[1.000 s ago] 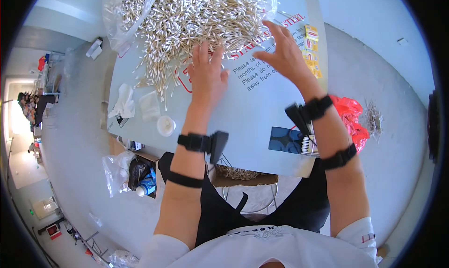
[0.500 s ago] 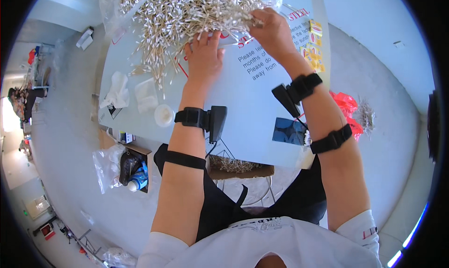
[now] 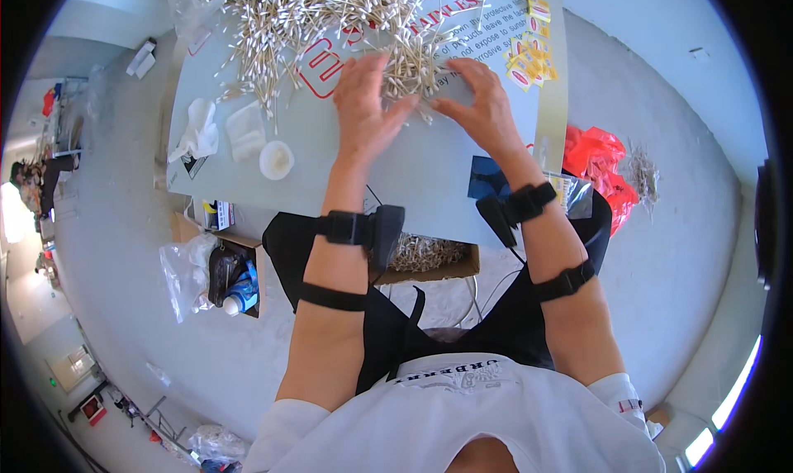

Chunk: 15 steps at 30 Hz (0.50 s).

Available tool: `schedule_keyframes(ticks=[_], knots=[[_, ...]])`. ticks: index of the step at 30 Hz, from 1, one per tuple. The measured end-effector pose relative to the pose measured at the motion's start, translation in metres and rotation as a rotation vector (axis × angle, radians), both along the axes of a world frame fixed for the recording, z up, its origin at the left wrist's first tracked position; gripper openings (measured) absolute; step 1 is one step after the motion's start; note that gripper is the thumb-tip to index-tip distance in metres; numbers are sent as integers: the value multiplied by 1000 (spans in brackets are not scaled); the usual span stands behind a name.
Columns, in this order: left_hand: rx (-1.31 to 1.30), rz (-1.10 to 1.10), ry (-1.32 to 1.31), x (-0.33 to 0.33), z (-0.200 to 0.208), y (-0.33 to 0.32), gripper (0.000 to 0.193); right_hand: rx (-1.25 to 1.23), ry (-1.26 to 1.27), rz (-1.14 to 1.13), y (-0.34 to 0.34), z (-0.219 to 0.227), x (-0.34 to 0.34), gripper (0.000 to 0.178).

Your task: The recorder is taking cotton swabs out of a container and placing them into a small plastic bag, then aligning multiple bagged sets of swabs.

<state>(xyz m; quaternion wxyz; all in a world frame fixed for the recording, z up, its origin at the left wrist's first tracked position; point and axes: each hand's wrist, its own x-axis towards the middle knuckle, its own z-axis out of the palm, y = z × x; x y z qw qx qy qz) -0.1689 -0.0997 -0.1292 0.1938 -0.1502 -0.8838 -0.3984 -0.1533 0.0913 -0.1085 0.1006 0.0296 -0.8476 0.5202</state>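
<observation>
A large heap of cotton swabs [image 3: 314,14] lies across the far side of the table. A smaller bunch of cotton swabs [image 3: 410,64] reaches toward me from it. My left hand [image 3: 368,105] is at the left of this bunch, fingers spread and curved, thumb pointing right to its near edge. On the other side my right hand [image 3: 481,101] is likewise spread, thumb and fingertips beside the swabs. Both hands cup around the bunch without closing on it. Whether the fingertips touch the swabs is hard to tell.
Yellow packets [image 3: 530,60] lie along the table's right edge. Left on the table [image 3: 314,167] are a small white tub [image 3: 277,160] and crumpled white plastic [image 3: 198,130]. A red bag [image 3: 599,155] is at the right. Below the table stands a box of swabs [image 3: 429,256].
Both hands have come nearer to me, away from the heap. A bunch of swabs now lies between them, on a part of the table that showed print before. My right hand has opened.
</observation>
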Motion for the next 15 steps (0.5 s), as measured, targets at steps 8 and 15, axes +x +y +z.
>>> schedule_keyframes(ticks=[8,15], knots=[[-99,27,-51,17,-11,-11,47,209,49,161,8,-12,24,9],[-101,123,-9,67,-1,-18,56,35,-170,-18,8,1,53,11]])
